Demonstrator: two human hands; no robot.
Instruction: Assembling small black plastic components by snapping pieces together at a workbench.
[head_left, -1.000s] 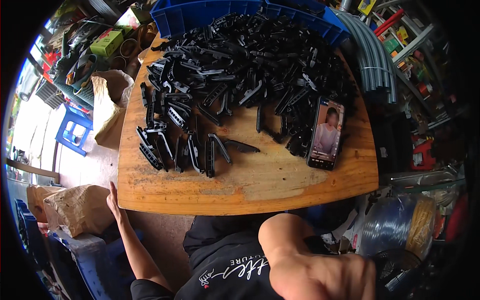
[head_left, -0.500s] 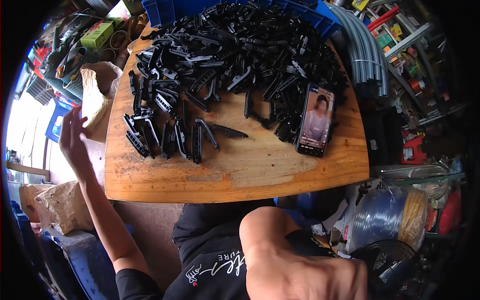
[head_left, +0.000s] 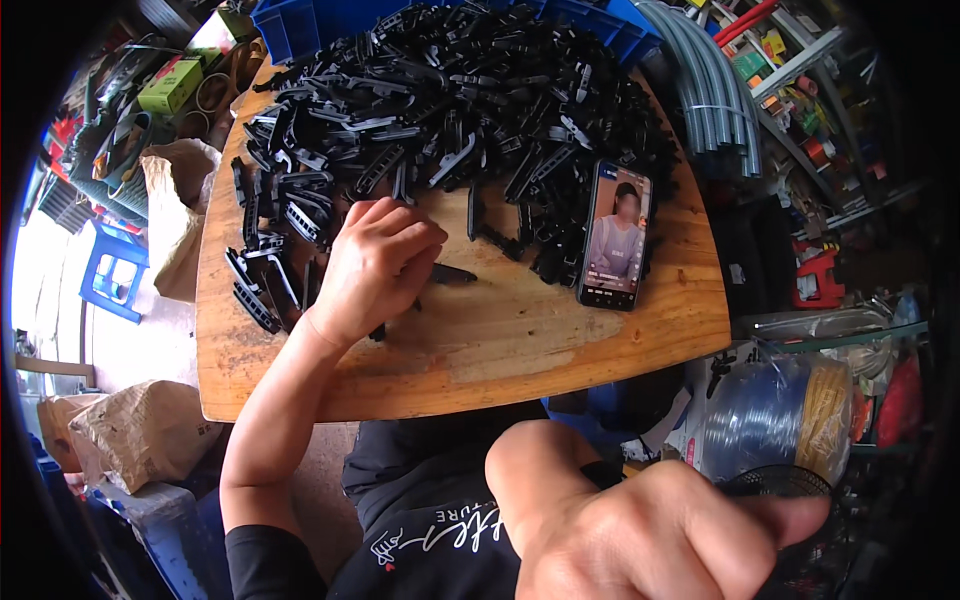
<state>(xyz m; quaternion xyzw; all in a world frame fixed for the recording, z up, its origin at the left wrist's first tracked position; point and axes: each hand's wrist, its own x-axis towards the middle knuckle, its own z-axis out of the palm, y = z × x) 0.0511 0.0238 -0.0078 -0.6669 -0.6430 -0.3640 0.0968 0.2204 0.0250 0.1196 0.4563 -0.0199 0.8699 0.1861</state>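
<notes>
My left hand [head_left: 382, 258] is over the front left of the wooden table, fingers curled downward above loose black plastic parts [head_left: 300, 215]. It hides the parts beneath it, and whatever its fingers hold is out of sight. One dark part [head_left: 455, 273] lies just right of its fingertips. Close to the camera at lower right, my right hand [head_left: 660, 540] is raised in front of my body with its back showing. Its fingers are bent in, one digit points right, and anything inside the grip is hidden.
A large heap of similar black parts [head_left: 450, 90] covers the back of the table [head_left: 480, 375]. At its right front a phone [head_left: 615, 235] leans, its screen lit. Blue crates [head_left: 290, 30] stand behind; grey tubes [head_left: 705, 90] and wrapped blue coils [head_left: 760, 415] are at right.
My left hand has swung from beyond the table's left edge onto the parts at front left. My right hand has shifted slightly right and up, one digit now sticking out. The view has turned slightly.
</notes>
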